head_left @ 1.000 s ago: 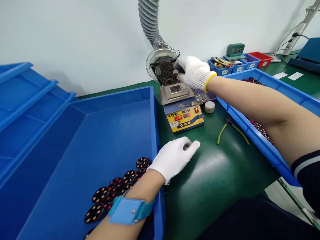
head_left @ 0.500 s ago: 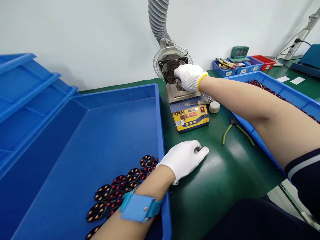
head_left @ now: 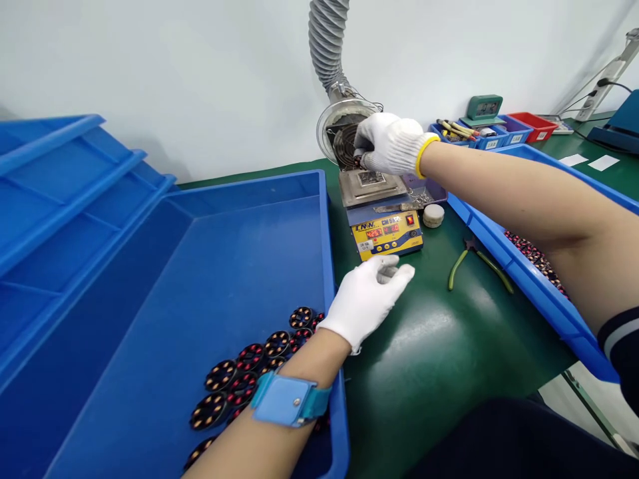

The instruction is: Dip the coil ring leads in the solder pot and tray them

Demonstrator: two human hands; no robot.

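My right hand [head_left: 387, 143], in a white knit glove with a yellow cuff, pinches a small dark-red coil [head_left: 357, 161], mostly hidden by the fingers. It is above the metal top of a solder pot [head_left: 372, 186] with a yellow front panel. My left hand [head_left: 367, 296], also gloved and with a blue strap [head_left: 287, 399] on the wrist, hovers low over the green table, just in front of that panel. Its thumb and fingers are apart with nothing seen between them. Beneath the left forearm, several round black rings of coils [head_left: 249, 359] lie in a large blue tray [head_left: 327, 266].
A fume hose [head_left: 329, 46] with a fan stands behind the pot. Green-handled pliers [head_left: 466, 256] and a round white tin [head_left: 433, 215] lie right of it. Another blue tray [head_left: 486, 229] holds many small dark-red parts [head_left: 534, 256]. Stacked blue trays [head_left: 64, 199] rise at left.
My right hand has lifted slightly off the pot's top, uncovering the metal opening, with the small coil in its fingers. My left hand has risen a little toward the panel, its fingers spreading.
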